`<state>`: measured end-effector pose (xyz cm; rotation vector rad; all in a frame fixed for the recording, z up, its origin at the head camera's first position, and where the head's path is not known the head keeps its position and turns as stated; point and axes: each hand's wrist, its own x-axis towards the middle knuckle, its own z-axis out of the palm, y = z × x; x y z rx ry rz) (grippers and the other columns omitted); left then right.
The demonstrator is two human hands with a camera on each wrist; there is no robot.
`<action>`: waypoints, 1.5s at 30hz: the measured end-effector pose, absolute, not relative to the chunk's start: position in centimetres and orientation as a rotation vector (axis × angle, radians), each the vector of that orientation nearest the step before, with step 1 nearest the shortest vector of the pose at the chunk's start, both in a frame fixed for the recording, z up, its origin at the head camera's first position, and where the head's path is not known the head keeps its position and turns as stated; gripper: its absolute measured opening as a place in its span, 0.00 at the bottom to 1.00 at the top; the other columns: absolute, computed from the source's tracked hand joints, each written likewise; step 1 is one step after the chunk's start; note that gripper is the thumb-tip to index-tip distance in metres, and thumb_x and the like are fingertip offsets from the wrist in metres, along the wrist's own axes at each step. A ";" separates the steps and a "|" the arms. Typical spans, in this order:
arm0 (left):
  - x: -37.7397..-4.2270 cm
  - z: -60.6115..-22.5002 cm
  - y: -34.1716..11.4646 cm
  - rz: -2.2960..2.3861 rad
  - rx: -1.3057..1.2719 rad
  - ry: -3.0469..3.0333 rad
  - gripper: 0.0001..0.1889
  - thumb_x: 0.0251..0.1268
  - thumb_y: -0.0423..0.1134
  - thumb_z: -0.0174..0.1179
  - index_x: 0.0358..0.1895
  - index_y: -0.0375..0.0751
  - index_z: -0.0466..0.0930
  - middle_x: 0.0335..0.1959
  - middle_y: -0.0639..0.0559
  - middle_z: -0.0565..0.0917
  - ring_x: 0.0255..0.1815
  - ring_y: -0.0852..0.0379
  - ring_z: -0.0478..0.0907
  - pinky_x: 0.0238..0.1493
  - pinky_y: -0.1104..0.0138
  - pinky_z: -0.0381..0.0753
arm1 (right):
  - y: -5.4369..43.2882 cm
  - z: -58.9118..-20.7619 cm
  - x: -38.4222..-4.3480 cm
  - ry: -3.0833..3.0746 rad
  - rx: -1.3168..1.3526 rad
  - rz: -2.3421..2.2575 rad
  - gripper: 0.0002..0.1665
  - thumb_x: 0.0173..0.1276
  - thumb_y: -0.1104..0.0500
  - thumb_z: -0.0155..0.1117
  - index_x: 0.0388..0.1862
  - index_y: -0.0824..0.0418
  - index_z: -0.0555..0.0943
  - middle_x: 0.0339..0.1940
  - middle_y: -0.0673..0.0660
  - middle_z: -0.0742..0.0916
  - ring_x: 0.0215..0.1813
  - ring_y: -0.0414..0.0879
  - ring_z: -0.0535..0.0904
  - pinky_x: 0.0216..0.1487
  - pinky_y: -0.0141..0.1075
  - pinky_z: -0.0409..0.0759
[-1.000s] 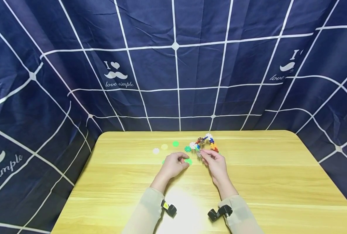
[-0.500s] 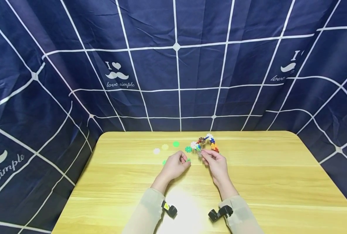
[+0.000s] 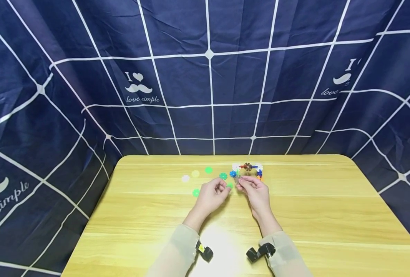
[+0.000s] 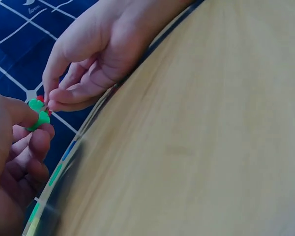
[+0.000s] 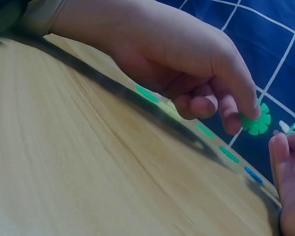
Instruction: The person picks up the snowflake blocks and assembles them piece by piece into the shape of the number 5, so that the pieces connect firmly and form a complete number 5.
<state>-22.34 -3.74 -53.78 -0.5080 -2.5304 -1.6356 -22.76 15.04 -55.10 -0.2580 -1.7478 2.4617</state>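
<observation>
In the head view my left hand point(image 3: 212, 194) pinches a bright green snowflake disc point(image 3: 229, 185) between thumb and fingers. The right wrist view shows the notched edge of this green disc point(image 5: 257, 124) standing out past the fingertips. Close by on the right, my right hand point(image 3: 256, 192) pinches a greyish disc point(image 3: 237, 179) at one end of a chain of linked snowflake discs. White, red, brown point(image 3: 248, 166), blue and orange pieces form this chain, which bends behind the right hand; its far end is hidden. A small gap separates the two hands.
Loose discs lie on the wooden table point(image 3: 139, 215) left of and behind the hands: blue point(image 3: 233, 174), teal green point(image 3: 223, 176), green point(image 3: 208, 169), yellow point(image 3: 195, 174), pale point(image 3: 185, 178) and another green disc point(image 3: 196, 192). A dark blue checked cloth point(image 3: 177, 123) hangs behind the table.
My left hand has pinched the green disc, picked it up and moved right towards the right hand. The chain has turned in the right hand, uncovering the blue disc on the table.
</observation>
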 end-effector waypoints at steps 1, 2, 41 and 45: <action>-22.3 -53.8 -3.7 -1.627 -0.508 -2.527 0.04 0.73 0.35 0.70 0.38 0.43 0.84 0.27 0.60 0.85 0.20 0.68 0.75 0.24 0.73 0.79 | 15.0 -55.1 -22.7 -1.745 -0.255 2.464 0.12 0.75 0.76 0.67 0.55 0.78 0.83 0.37 0.54 0.93 0.35 0.43 0.91 0.47 0.34 0.91; -22.3 -53.9 -3.6 -1.633 -0.506 -2.523 0.04 0.73 0.35 0.70 0.38 0.43 0.85 0.26 0.60 0.86 0.19 0.69 0.76 0.23 0.73 0.80 | 15.0 -55.1 -22.7 -1.745 -0.253 2.465 0.11 0.75 0.76 0.67 0.54 0.78 0.83 0.37 0.54 0.93 0.35 0.43 0.91 0.47 0.35 0.92; -22.1 -54.4 -3.4 -1.782 -0.535 -2.505 0.09 0.74 0.28 0.69 0.32 0.40 0.84 0.21 0.53 0.87 0.20 0.61 0.86 0.24 0.69 0.86 | 14.3 -55.1 -22.6 -2.104 -0.183 2.237 0.10 0.74 0.69 0.74 0.48 0.75 0.85 0.32 0.55 0.92 0.30 0.42 0.87 0.31 0.29 0.86; -22.2 -54.6 -3.4 -1.797 -0.543 -2.496 0.09 0.73 0.28 0.70 0.32 0.39 0.84 0.21 0.52 0.87 0.20 0.61 0.86 0.23 0.70 0.85 | 14.3 -55.0 -22.6 -2.121 -0.173 2.253 0.12 0.75 0.68 0.74 0.48 0.77 0.84 0.33 0.58 0.92 0.29 0.43 0.87 0.30 0.29 0.85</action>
